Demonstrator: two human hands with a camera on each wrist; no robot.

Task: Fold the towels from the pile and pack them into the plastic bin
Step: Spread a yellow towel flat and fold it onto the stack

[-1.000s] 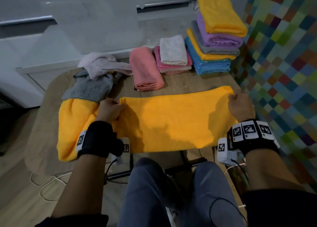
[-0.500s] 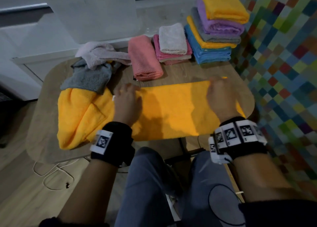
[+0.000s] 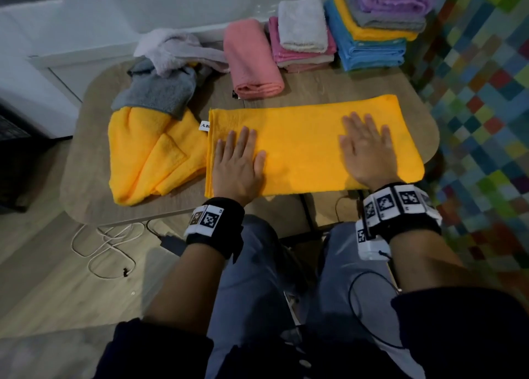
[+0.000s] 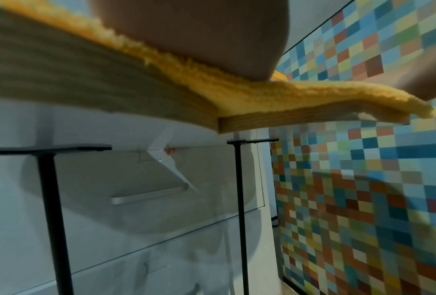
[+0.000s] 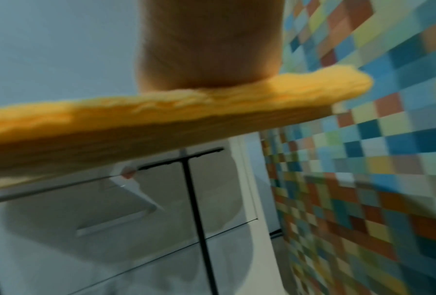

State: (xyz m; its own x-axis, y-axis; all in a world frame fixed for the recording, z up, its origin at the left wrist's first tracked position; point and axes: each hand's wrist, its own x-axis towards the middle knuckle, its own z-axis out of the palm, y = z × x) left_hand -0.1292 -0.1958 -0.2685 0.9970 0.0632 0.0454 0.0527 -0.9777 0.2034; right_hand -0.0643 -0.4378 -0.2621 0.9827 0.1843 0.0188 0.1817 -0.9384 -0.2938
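A yellow towel [image 3: 303, 146] lies folded into a long band across the near part of the wooden table [image 3: 86, 161]. My left hand [image 3: 239, 161] presses flat on the band's left end, fingers straight. My right hand [image 3: 365, 149] lies flat on its right half. In the wrist views only the heel of each hand shows, resting on the yellow towel [image 4: 211, 83] [image 5: 211, 99] at the table edge. The unfolded pile sits at the left: a crumpled yellow towel [image 3: 143, 155], a grey one [image 3: 156, 92] and a pale lilac one [image 3: 174, 49]. No plastic bin is in view.
Folded towels line the back of the table: a pink roll [image 3: 252, 60], a white one on pink ones [image 3: 302, 23], and a tall stack of blue, yellow, grey and purple [image 3: 378, 23]. A mosaic wall [image 3: 481, 92] stands right. A white cable [image 3: 106, 244] lies on the floor.
Both hands let go of the towel's far edge after folding it toward me and now lie flat on the band, smoothing it. The camera has tilted closer to the table.
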